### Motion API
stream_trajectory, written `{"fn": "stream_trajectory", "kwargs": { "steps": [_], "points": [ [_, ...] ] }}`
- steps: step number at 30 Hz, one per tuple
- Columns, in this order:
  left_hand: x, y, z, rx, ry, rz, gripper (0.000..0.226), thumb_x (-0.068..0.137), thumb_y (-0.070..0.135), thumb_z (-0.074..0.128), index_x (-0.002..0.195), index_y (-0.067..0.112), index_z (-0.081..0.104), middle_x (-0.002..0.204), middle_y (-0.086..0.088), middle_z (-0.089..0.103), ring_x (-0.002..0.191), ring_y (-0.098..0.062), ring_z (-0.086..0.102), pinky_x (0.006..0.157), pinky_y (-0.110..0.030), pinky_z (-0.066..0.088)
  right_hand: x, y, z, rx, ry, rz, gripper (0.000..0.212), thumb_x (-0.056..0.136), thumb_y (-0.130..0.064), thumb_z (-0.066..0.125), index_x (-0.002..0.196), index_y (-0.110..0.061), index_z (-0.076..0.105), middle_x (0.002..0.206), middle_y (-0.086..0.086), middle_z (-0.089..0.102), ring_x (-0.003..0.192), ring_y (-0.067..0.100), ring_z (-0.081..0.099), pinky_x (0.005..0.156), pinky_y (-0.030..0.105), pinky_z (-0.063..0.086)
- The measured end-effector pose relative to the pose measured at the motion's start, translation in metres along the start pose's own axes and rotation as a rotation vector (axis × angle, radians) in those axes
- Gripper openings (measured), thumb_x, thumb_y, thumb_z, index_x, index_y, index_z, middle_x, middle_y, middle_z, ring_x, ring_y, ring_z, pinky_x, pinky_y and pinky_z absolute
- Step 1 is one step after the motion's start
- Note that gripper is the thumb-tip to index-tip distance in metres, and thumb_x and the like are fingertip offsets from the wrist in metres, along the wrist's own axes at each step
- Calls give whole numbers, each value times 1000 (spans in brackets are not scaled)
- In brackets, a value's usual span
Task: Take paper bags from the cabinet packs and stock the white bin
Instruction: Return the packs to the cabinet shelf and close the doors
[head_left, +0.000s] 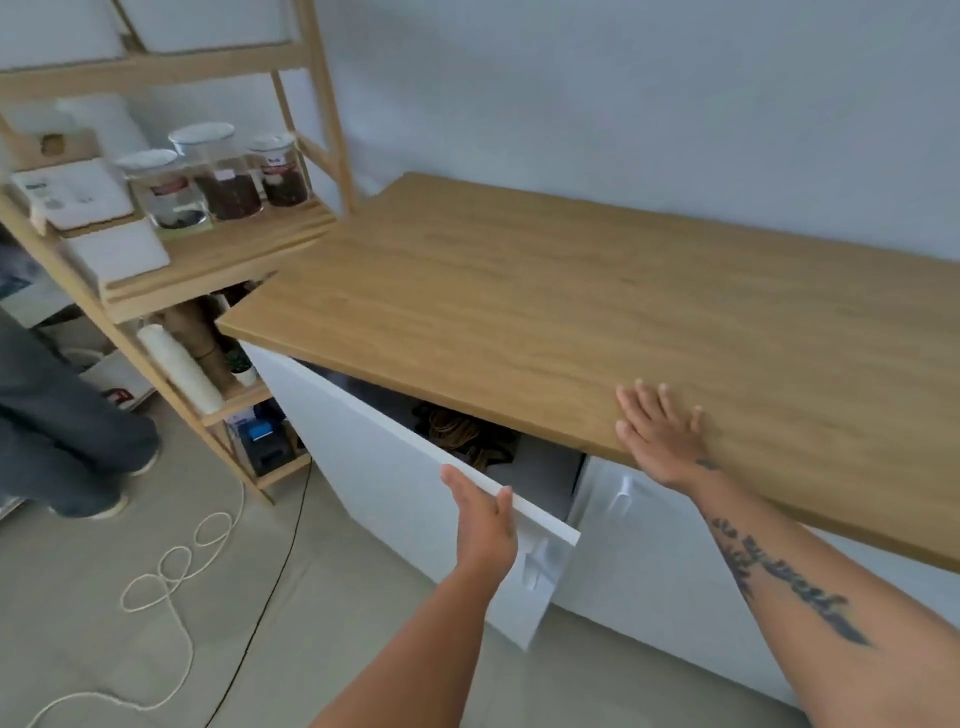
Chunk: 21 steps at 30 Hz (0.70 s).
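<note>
Left hand (485, 519) grips the top edge of the open white cabinet door (410, 478). Right hand (660, 436) lies flat, fingers spread, on the wooden table (571, 312). Dark bundles inside the cabinet (467, 434) are unclear; paper bags cannot be identified.

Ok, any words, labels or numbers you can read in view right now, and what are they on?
None can be read.
Jar labels: red bands with print, too blurred.
White box on the shelf: green and grey marks, too blurred.
Forearm tattoo: script, not legible.
Cabinet door and wooden top: no text.
</note>
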<state>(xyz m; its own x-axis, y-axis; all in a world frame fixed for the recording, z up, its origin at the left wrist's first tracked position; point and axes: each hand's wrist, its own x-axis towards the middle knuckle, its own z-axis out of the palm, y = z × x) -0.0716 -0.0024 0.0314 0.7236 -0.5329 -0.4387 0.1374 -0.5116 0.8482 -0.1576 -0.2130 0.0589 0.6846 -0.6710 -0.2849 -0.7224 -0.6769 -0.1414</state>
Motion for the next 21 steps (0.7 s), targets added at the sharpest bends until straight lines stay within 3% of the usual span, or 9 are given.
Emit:
{"fn": "stream_trajectory", "kwargs": {
  "steps": [5, 10, 21],
  "points": [
    [34, 18, 8, 144, 23, 15, 74, 100, 24, 34, 145, 19, -23, 158, -2, -16, 147, -22, 3, 114, -38, 22, 1, -1, -1, 28, 6, 14, 53, 99, -40, 13, 148, -32, -5, 157, -6, -16, 144, 21, -18, 113, 54, -10],
    [60, 42, 19, 150, -121, -9, 73, 100, 24, 35, 146, 16, -21, 159, -9, -10, 145, -30, 15, 113, -39, 22, 4, 0, 1, 53, 30, 34, 53, 99, -39, 16, 148, -34, -4, 158, -8, -14, 145, 19, -17, 114, 54, -10],
    [68, 28, 16, 219, -232, 57, 82, 99, 19, 39, 143, 18, -30, 158, -5, -14, 146, -26, 13, 113, -36, 23, 6, 2, 8, 51, 82, 43, 52, 99, -43, 14, 147, -37, -6, 157, -11, -15, 144, 16, -18, 114, 50, -12]
  ]
}}
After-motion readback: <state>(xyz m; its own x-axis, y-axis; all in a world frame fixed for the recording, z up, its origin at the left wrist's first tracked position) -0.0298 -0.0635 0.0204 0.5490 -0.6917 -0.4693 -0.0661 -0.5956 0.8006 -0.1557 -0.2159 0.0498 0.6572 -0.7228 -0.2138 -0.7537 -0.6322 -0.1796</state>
